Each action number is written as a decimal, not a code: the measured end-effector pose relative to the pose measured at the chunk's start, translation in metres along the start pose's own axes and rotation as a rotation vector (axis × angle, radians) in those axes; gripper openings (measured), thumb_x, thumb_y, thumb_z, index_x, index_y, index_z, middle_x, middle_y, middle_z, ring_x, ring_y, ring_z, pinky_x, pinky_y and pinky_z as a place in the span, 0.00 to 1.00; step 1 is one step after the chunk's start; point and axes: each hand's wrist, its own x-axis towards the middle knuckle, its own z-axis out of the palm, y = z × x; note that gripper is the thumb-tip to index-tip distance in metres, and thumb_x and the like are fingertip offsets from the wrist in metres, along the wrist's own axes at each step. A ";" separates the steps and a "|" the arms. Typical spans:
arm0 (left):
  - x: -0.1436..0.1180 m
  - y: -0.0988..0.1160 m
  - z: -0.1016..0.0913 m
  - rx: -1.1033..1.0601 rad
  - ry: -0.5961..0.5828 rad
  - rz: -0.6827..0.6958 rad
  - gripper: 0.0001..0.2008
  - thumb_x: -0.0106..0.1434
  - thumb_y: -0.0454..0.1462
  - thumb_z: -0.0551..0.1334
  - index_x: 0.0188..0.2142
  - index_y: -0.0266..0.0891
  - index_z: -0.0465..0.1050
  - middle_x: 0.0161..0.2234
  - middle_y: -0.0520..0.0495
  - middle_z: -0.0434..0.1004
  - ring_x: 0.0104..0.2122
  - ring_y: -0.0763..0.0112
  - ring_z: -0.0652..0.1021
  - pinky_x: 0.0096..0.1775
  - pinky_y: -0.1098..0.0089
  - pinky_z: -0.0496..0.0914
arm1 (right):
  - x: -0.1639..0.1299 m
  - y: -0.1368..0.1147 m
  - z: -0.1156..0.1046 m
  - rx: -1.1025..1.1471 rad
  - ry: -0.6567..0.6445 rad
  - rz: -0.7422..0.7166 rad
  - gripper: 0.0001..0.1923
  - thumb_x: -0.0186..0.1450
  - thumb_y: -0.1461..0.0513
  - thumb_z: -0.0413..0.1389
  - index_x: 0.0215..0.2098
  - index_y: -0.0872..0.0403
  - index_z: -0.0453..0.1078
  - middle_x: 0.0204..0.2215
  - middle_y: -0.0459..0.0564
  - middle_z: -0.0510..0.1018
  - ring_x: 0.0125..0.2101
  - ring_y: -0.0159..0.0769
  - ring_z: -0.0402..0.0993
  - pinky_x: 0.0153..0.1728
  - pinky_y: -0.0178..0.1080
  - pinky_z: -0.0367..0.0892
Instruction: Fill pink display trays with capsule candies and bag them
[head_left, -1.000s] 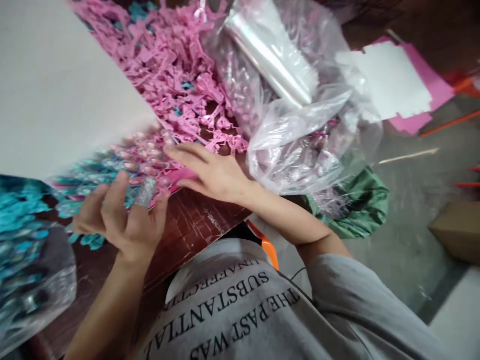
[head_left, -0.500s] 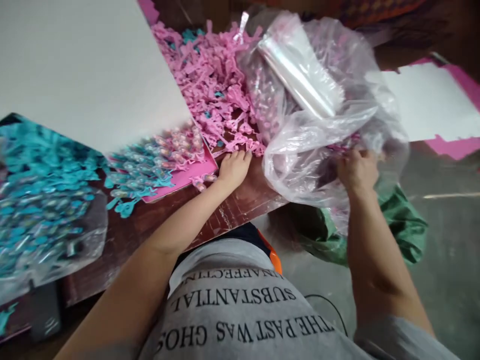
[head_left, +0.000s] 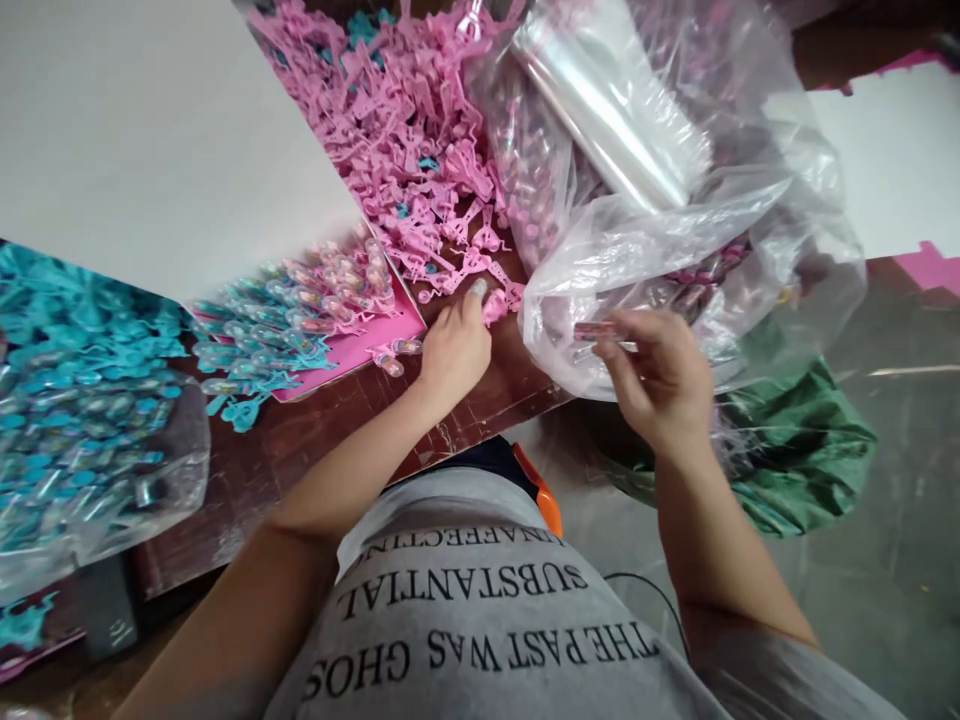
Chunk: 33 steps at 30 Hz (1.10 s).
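White board lying over the table's left part, turquoise plastic pieces beside it, clear bag of turquoise items, green bag on the floor, dark brown table.

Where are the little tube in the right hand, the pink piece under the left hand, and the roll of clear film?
little tube (head_left: 596,330), head view, its middle.
pink piece (head_left: 495,305), head view, its top.
roll of clear film (head_left: 607,100), head view, its side.

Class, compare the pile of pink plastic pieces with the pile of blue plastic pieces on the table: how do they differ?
The pink pieces lie loose on the bare table top, by the left hand; the blue pieces lie further left, many under clear plastic. The left hand's fingertips touch the pink pile; no hand is near the blue pile. Both are heaps of small, similarly shaped moulded parts.
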 end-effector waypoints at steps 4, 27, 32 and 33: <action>-0.055 -0.012 -0.025 -0.611 -0.223 0.054 0.11 0.75 0.32 0.56 0.53 0.39 0.73 0.45 0.44 0.83 0.33 0.71 0.81 0.36 0.70 0.77 | 0.007 -0.013 0.012 0.104 -0.130 -0.093 0.15 0.74 0.61 0.64 0.58 0.42 0.78 0.48 0.49 0.86 0.47 0.40 0.85 0.49 0.44 0.81; -0.074 0.005 -0.056 -0.091 0.061 0.430 0.13 0.79 0.40 0.60 0.43 0.41 0.84 0.45 0.47 0.89 0.37 0.69 0.86 0.38 0.69 0.75 | 0.004 -0.036 0.017 0.112 -0.440 -0.039 0.15 0.79 0.51 0.56 0.46 0.50 0.80 0.33 0.48 0.87 0.31 0.33 0.84 0.35 0.36 0.79; -0.072 0.007 -0.052 -0.211 0.073 0.416 0.11 0.78 0.39 0.62 0.44 0.41 0.83 0.46 0.46 0.88 0.41 0.66 0.86 0.43 0.67 0.77 | 0.010 -0.026 0.015 0.327 -0.549 0.376 0.39 0.78 0.35 0.43 0.26 0.52 0.75 0.19 0.46 0.79 0.19 0.28 0.75 0.25 0.33 0.69; -0.071 0.006 -0.052 -0.277 0.040 0.359 0.11 0.78 0.40 0.62 0.42 0.41 0.82 0.44 0.46 0.88 0.41 0.66 0.85 0.43 0.67 0.77 | 0.014 -0.016 0.012 0.321 -0.491 0.418 0.41 0.77 0.33 0.41 0.30 0.52 0.78 0.21 0.47 0.80 0.20 0.30 0.76 0.26 0.34 0.70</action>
